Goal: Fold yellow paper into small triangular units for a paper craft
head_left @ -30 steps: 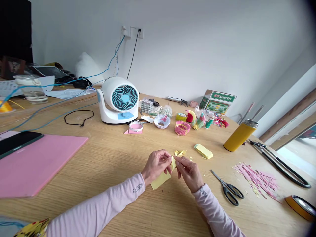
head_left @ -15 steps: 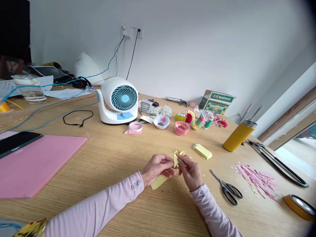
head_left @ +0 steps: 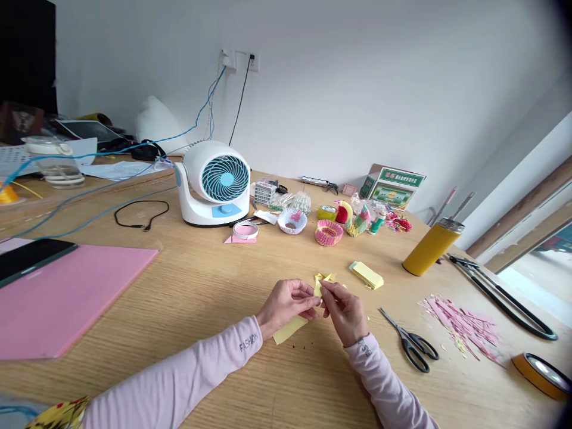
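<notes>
Between my fingertips is a small folded piece of yellow paper (head_left: pixel 317 289). My left hand (head_left: pixel 288 302) is closed, pinching it from the left. From the other side my right hand (head_left: pixel 345 310) pinches it too, thumb and forefinger together. Several small folded yellow pieces (head_left: pixel 329 277) lie on the table just beyond my fingers, partly hidden. A flat yellow paper strip (head_left: pixel 289 330) lies under my left hand. To the right, a stack of yellow paper slips (head_left: pixel 367 274) sits on the table, and black-handled scissors (head_left: pixel 412 341) lie with slightly parted blades.
Pink paper strips (head_left: pixel 465 325) and a tape roll (head_left: pixel 543 375) lie at the right, near a yellow tumbler (head_left: pixel 431 249). A white fan (head_left: pixel 214 185), a pink ring-shaped paper basket (head_left: pixel 329 233) and a white one (head_left: pixel 292 221) stand behind. A pink board (head_left: pixel 98 286) bears a phone (head_left: pixel 33 260).
My left fingers have shifted slightly to the right along the folded yellow paper. My right hand stays nearly in place, and the other things have not moved.
</notes>
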